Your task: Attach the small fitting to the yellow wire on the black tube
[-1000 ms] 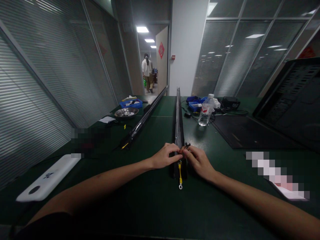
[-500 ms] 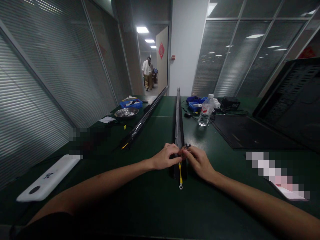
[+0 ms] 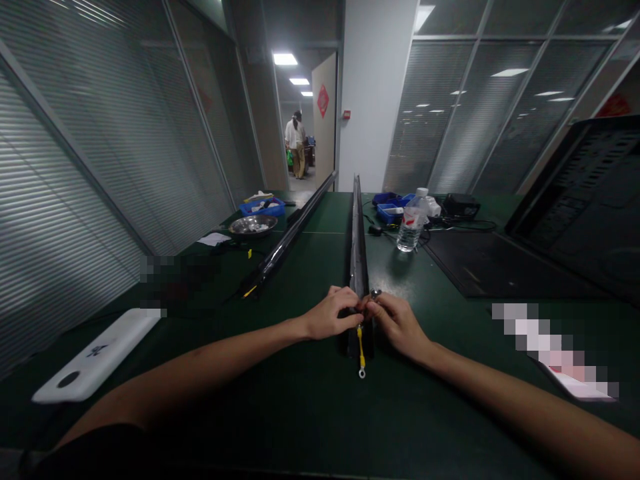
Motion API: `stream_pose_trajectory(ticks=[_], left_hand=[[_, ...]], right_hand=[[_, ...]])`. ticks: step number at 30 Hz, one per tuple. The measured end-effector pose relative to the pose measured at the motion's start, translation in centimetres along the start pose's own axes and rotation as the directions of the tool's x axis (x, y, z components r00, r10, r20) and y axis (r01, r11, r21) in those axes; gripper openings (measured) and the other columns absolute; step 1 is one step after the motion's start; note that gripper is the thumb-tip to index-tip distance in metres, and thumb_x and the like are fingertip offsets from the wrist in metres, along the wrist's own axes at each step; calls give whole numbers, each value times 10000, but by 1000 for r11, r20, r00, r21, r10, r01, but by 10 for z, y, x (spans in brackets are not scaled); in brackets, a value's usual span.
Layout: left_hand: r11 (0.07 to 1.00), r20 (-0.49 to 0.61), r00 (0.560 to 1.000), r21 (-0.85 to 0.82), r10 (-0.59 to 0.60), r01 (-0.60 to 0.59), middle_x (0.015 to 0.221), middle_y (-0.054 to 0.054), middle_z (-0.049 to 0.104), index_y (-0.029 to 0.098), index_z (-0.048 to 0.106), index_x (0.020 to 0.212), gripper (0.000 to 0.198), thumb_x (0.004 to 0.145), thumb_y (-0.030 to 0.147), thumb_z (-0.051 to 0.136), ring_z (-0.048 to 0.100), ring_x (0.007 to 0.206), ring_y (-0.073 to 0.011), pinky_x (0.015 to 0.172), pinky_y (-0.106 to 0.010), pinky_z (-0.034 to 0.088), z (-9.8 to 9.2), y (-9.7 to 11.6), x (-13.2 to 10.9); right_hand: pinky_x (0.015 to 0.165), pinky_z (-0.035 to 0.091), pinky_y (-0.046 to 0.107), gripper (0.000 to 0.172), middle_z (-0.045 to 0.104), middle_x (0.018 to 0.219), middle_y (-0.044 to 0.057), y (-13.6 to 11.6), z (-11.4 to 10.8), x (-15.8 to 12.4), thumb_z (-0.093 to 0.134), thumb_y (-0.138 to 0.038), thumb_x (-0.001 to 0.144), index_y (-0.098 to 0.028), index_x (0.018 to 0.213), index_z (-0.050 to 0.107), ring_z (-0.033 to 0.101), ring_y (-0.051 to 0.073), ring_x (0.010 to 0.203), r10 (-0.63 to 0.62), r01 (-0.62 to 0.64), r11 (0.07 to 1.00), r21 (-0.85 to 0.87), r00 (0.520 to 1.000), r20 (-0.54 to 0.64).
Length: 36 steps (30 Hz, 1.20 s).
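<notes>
A long dark strip (image 3: pixel 357 247), glossy and channel-like, runs lengthwise away from me on the green table (image 3: pixel 310 413). My left hand (image 3: pixel 333 313) is closed at its near end, thumb and fingers pinched over the strip; what lies between them is hidden. My right hand (image 3: pixel 400 327) meets it from the other side, fingers also closed. A small shiny metal part (image 3: pixel 376 293) sticks up from the right fingers; its kind is too small to tell. Below both hands, a short yellow wire (image 3: pixel 361 347) extends toward me and ends in a ring terminal (image 3: pixel 362 374).
A second long dark strip (image 3: pixel 293 233) lies to the left. Beyond it are a metal bowl (image 3: pixel 253 225) and a blue tray (image 3: pixel 263 207). At right stand a water bottle (image 3: pixel 413 223), blue bins (image 3: pixel 393 211) and a black mat (image 3: pixel 480 260). A white case (image 3: pixel 97 357) lies near left.
Both hands keep nearly the same place and grip. The small metal part at the right fingers has turned slightly. In the far doorway, a person has shifted position.
</notes>
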<state>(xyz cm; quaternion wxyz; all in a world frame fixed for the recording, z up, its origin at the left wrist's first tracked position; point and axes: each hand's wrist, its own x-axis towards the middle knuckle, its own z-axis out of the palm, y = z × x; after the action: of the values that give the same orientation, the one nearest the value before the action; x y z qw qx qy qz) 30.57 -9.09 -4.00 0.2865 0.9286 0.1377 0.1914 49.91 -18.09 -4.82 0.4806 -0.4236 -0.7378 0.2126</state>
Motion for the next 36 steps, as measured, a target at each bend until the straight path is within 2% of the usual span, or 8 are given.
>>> stream_pose_trajectory(ticks=[12, 19, 23, 28, 36], left_hand=[[1000, 3, 1000, 24, 3, -3, 964, -25, 626, 183, 637, 953, 168, 980, 339, 582, 561, 1028, -212, 981, -348, 319, 0, -1, -1], [1000, 6, 1000, 5, -14, 14, 1046, -39, 651, 190, 644, 1003, 155, 983, 308, 546, 563, 1083, -221, 1019, -358, 322, -2, 2, -1], [999, 14, 999, -19, -36, 36, 1117, -50, 650, 194, 641, 1052, 155, 972, 275, 537, 553, 1122, -226, 1049, -367, 314, -3, 2, -1], [998, 39, 998, -33, -48, 50, 1094, -49, 638, 186, 620, 1017, 148, 965, 234, 490, 549, 1104, -224, 1034, -365, 324, -4, 2, -1], [1000, 41, 999, -12, -20, 20, 1052, -40, 617, 201, 588, 1028, 161, 961, 188, 442, 542, 1081, -218, 1031, -374, 312, -2, -1, -2]], right_hand=[[626, 446, 270, 332, 597, 793, 24, 5, 0, -1, 418, -340, 1075, -195, 886, 649, 560, 158, 670, 9, -10, 999, 34, 999, 39], [658, 449, 267, 271, 630, 795, 19, -5, -1, -2, 475, -324, 1057, -190, 910, 659, 585, 162, 704, 64, -64, 998, -2, 995, -80], [655, 451, 264, 269, 650, 799, 17, -6, 0, -2, 485, -330, 1052, -184, 908, 660, 596, 162, 707, 84, -86, 996, -12, 993, -88], [651, 456, 268, 285, 647, 787, 19, -5, 2, -2, 498, -321, 1045, -186, 835, 634, 584, 159, 685, 46, -52, 996, -68, 995, -89], [665, 480, 293, 306, 663, 810, 42, -6, 1, -1, 481, -344, 1051, -190, 835, 633, 620, 183, 716, 14, -18, 998, -58, 997, -74]])
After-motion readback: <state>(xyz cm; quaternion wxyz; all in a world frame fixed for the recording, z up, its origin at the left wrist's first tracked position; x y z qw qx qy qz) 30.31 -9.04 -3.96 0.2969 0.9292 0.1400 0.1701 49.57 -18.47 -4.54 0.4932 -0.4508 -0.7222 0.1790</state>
